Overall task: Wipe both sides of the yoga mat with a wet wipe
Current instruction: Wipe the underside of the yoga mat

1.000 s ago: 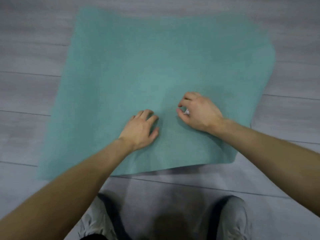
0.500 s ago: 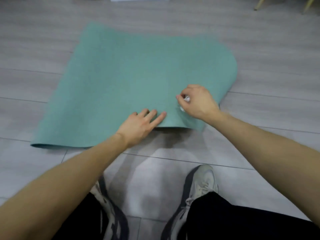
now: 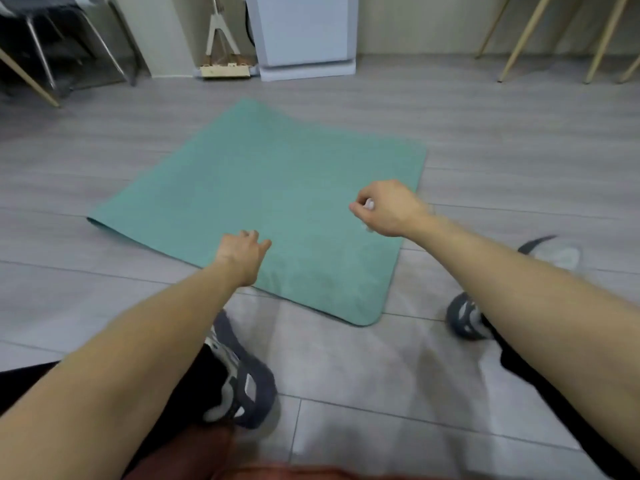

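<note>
Right hand (image 3: pixel 389 209) grip is closed on a small wad of wet wipe (image 3: pixel 369 204); only a white scrap shows between thumb and fingers, with another bit poking out under the palm. Left hand (image 3: pixel 244 252) has loosely curled fingers holding nothing, over the mat's near edge; can't tell if it touches.

Risks, as a judgement: wipe is bunched very small, so each pass would cover little and patches could get missed. Neither hand clearly pins the mat, so a hard stroke could slide or wrinkle it on the smooth floor (image 3: pixel 346 393). A shoe (image 3: pixel 242 382) sits just near the mat edge and another shoe (image 3: pixel 465 320) near the right corner; stepping on could dirty wiped parts. Underside likely still needs a flip.

Yoga mat (image 3: pixel 263 188) is teal, matte, thin, lying flat on grey floor, angled, rounded near corner, far edge slightly wavy. No visible dirt or wet streaks.
</note>
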### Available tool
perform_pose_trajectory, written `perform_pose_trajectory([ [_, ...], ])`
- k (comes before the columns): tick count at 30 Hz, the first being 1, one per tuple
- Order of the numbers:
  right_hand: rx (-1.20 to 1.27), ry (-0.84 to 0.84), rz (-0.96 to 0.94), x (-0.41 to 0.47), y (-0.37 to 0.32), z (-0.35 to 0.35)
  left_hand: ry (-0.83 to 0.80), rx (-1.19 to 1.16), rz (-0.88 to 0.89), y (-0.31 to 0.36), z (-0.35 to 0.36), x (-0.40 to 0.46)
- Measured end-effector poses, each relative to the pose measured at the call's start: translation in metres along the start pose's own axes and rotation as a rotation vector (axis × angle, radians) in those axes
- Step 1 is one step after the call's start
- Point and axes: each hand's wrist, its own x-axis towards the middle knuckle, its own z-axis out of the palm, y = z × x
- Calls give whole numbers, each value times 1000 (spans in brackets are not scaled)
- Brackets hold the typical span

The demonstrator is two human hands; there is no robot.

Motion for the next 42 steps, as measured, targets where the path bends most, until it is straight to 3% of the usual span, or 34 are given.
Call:
perform_pose_trajectory([
  [7,29,-151,183,-29,27,58,44,-158,358,98,8,10],
  [10,103,-219,470,-55,70,105,63,-187,504,132,32,26],
  [13,280,-329,705,-76,101,150,96,-137,635,143,42,41],
  [18,426,-322,845,-72,101,172,263,-57,816,127,53,48],
  [25,720,-349,966,-41,60,179,316,-201,685,105,69,22],
  [32,1103,-552,852,-52,-33,178,407,-243,515,19,106,-38],
  [36,1320,-491,973,-59,-46,190,280,-239,391,-23,124,-83],
  [38,1329,-445,1005,-58,-54,193,148,-219,349,-34,133,-103],
  [42,957,-401,927,-63,-65,202,40,-322,250,-5,147,-130],
])
